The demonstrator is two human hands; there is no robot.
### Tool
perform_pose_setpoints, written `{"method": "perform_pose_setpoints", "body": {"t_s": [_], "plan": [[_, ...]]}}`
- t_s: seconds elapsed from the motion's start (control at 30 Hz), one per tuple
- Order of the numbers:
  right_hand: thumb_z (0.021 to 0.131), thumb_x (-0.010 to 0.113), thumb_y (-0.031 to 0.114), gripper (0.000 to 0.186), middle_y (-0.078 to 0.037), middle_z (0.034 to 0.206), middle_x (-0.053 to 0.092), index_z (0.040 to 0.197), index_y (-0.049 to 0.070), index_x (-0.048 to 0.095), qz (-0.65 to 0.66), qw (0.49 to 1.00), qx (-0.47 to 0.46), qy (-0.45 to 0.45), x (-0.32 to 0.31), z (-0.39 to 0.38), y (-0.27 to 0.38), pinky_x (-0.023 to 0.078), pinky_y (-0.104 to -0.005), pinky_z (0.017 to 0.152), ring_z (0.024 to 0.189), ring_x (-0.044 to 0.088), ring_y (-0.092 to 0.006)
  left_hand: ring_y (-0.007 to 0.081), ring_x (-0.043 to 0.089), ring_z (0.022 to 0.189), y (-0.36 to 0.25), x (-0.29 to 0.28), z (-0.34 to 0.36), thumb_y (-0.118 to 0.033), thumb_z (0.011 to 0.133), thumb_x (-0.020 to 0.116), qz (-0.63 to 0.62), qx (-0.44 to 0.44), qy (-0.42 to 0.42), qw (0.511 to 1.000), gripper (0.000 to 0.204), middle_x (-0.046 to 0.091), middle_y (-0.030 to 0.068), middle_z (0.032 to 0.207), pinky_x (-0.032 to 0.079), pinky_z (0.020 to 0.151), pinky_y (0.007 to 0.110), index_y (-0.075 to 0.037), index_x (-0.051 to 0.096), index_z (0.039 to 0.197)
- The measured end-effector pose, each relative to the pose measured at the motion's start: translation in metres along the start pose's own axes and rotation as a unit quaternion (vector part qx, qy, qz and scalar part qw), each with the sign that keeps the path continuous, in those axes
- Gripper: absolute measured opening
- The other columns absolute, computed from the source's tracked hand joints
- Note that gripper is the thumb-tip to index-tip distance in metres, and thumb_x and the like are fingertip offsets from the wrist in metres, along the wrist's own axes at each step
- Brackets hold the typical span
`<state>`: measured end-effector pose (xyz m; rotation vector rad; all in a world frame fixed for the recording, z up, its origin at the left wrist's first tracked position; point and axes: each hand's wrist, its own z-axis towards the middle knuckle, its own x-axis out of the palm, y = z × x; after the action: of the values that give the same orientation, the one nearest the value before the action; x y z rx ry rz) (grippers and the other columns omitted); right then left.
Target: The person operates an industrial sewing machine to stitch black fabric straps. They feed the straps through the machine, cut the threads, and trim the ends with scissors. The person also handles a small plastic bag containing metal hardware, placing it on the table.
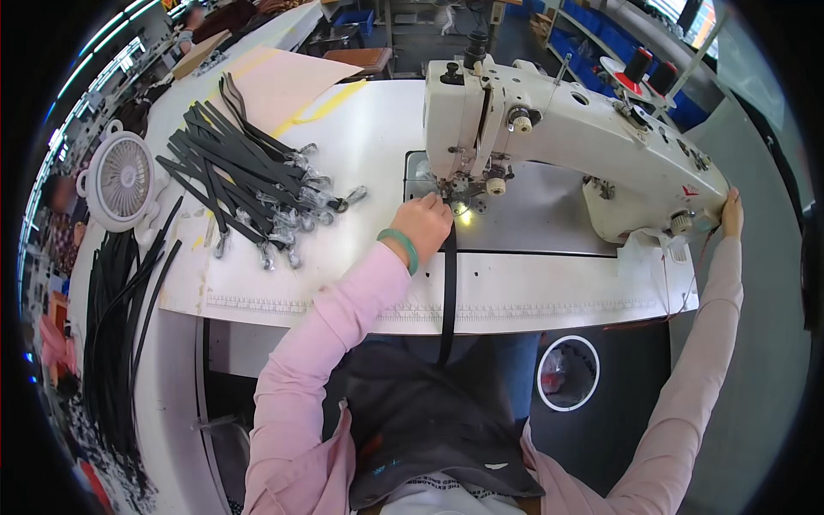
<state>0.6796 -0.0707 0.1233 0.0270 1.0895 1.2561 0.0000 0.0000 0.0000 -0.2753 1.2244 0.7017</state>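
Note:
A white industrial sewing machine (639, 142) stands on the table, its small lamp lit beside the needle area. Close under the needle head, my left hand (422, 225) is closed on the upper end of a black strap (450, 283). That strap runs down over the table's front edge toward my lap. The strap's end at the presser foot is hidden by my fingers. At the machine's far right end, my right hand (732, 215) is wrapped round the handwheel, which is mostly hidden. A green bangle (402, 246) circles my left wrist.
Left of the machine lies a pile of black straps (232, 167) with clear-wrapped ends. Long black straps (112, 335) hang at the left edge near a white fan (124, 176). Thread spools (637, 67) stand behind the machine. A white-rimmed bin (568, 373) sits below the table.

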Motion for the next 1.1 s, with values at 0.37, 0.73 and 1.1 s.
{"method": "perform_pose_setpoints", "body": {"t_s": [0.37, 0.73, 1.1], "plan": [[0.091, 0.039, 0.045, 0.050, -0.014, 0.092, 0.060, 0.109, 0.000, 0.053, 0.123, 0.986, 0.085, -0.069, 0.026, -0.050, -0.005, 0.045, -0.0282, 0.071, 0.084, 0.057, -0.0196, 0.0248, 0.057, 0.097, 0.000, -0.002, -0.003, -0.005, 0.066, 0.057, -0.022, -0.036, -0.029, 0.999, 0.025, 0.061, 0.0128, 0.097, 0.048, 0.080, 0.032, 0.000, 0.057, 0.091], [0.093, 0.040, 0.037, 0.039, -0.003, 0.090, 0.061, 0.100, 0.003, 0.059, 0.089, 0.970, 0.017, -0.226, 0.004, -0.164, 0.085, 0.044, -0.0283, 0.074, 0.079, 0.055, -0.0168, 0.0233, 0.054, 0.089, 0.009, -0.003, -0.019, -0.011, 0.068, 0.067, -0.157, 0.041, -0.137, 0.977, 0.026, 0.057, 0.0094, 0.093, 0.048, 0.075, 0.032, -0.004, 0.061, 0.092], [0.068, 0.067, 0.003, 0.011, -0.007, 0.065, 0.055, 0.076, 0.004, 0.061, 0.222, 0.824, -0.495, 0.164, 0.051, -0.363, 0.264, 0.041, -0.0325, 0.047, 0.052, 0.053, -0.0224, 0.0242, 0.057, 0.090, 0.007, 0.000, -0.014, -0.009, 0.063, 0.071, -0.165, 0.048, -0.155, 0.973, 0.029, 0.058, 0.0091, 0.095, 0.050, 0.073, 0.032, -0.006, 0.061, 0.090]]}}
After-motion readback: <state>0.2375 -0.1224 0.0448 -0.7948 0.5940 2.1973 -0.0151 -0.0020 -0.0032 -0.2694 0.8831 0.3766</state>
